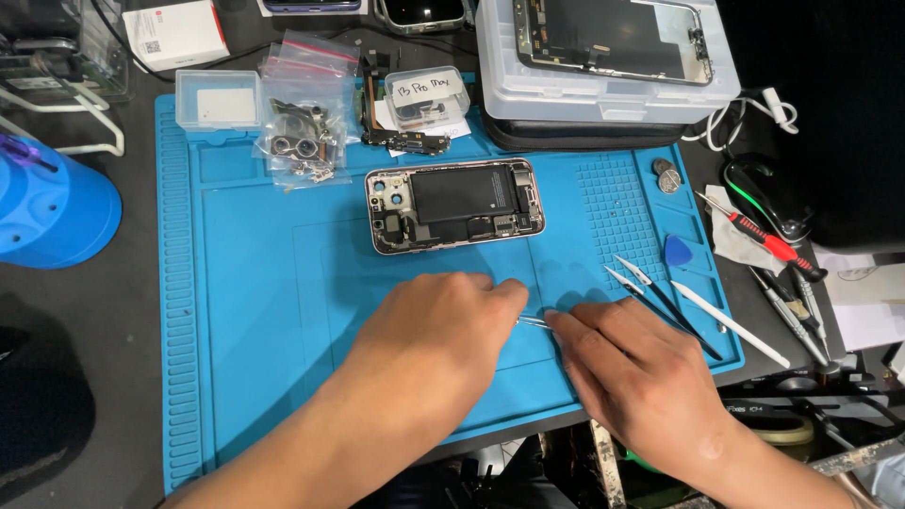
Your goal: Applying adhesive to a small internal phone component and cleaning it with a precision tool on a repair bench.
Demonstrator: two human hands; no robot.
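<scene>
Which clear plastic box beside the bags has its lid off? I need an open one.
The left box, lying open; the smaller tub right of the bags wears a lid.

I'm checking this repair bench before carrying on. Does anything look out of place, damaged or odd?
Nothing looks spilled or broken. The phone lies open on the blue mat, its back off and its insides bare. Both hands, left and right, meet over thin tweezers below it. Other tools lie loose at the mat's right edge.

A phone repair workbench: blue silicone work mat (236,311), opened phone (455,205), tweezers (660,292), screwdrivers (764,238), bagged spare parts (304,132).
</scene>
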